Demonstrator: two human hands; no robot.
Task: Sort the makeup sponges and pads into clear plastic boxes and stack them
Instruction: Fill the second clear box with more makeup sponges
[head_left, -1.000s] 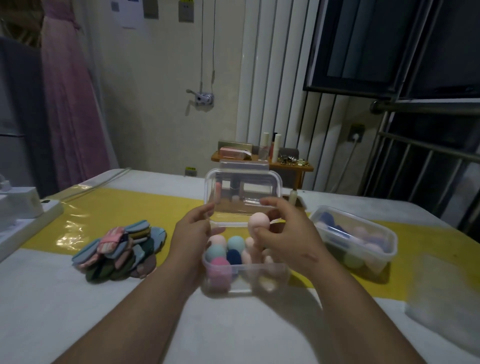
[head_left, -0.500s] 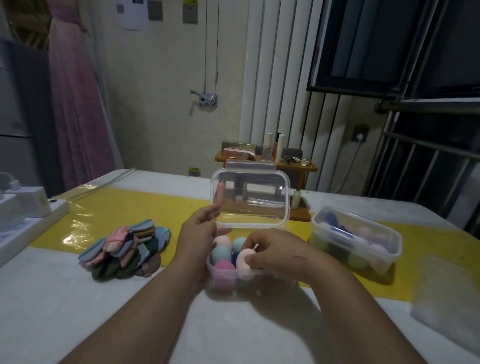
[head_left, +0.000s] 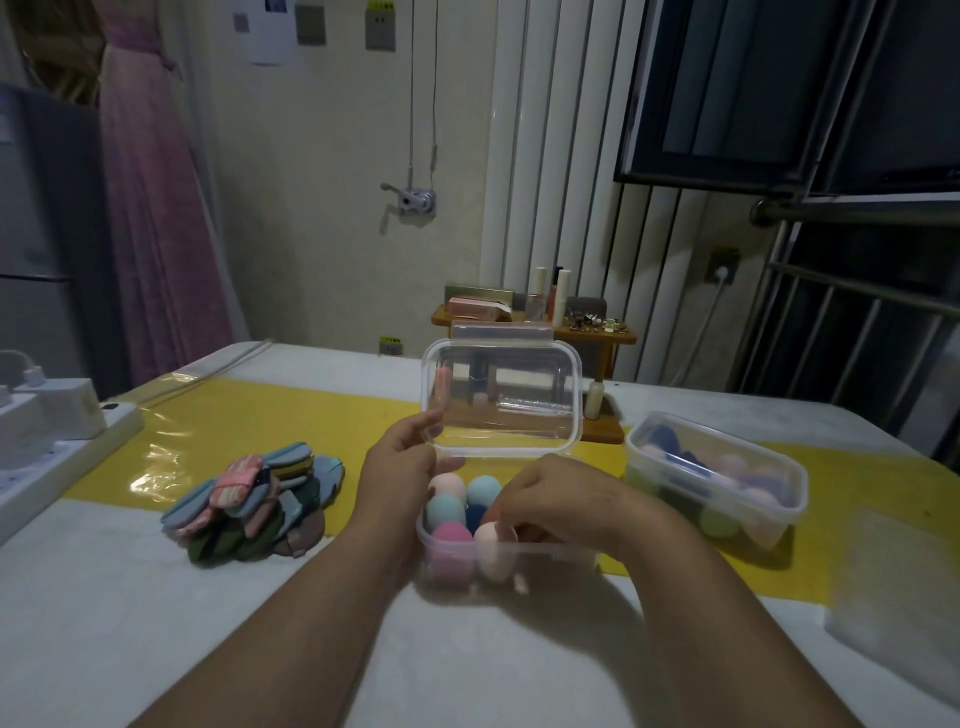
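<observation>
A clear plastic box (head_left: 550, 550) stands in front of me with its hinged lid (head_left: 501, 400) upright. Inside it sit several egg-shaped makeup sponges in pink, teal and dark blue. My left hand (head_left: 400, 467) pinches the lid's lower left corner. My right hand (head_left: 561, 504) reaches into the box, its fingers curled round a pale pink sponge (head_left: 491, 551) at the box's front wall. A pile of flat makeup pads (head_left: 254, 504) lies to the left. A second clear box (head_left: 719, 478), shut, with sponges inside stands to the right.
A white power strip with adapters (head_left: 47, 436) lies at the table's left edge. A white foam sheet (head_left: 893, 582) sits at the right edge. Behind the table stands a small wooden shelf (head_left: 535, 322) with cosmetics. A yellow strip (head_left: 260, 431) crosses the white tabletop.
My right hand has brought the pale pink sponge down from above the box into its front row. My left hand has stayed on the lid.
</observation>
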